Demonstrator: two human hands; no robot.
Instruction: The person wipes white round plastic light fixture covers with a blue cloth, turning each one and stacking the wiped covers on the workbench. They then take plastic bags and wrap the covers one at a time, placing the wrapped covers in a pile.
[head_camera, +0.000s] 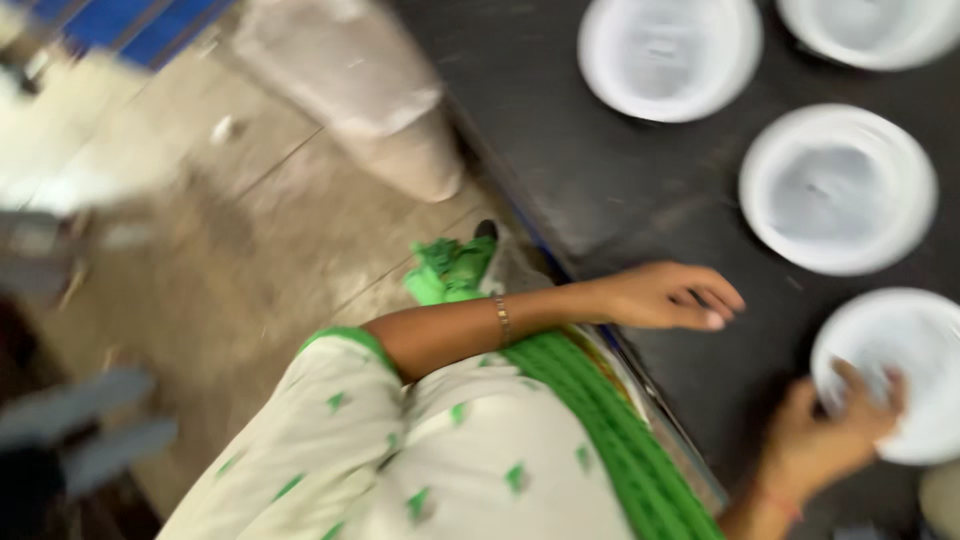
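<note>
The right hand (835, 425) lies with spread fingers on the rim of a round white shallow plate (900, 370) at the near edge of the dark grey flat table (620, 190), touching the plate from its near side, though the blur hides whether the fingers really clamp it. The left hand (665, 296) hovers over the table close to the near edge, empty, its fingers loosely curled. Three more round white plates (838, 188) lie further along the table, apart from each other.
</note>
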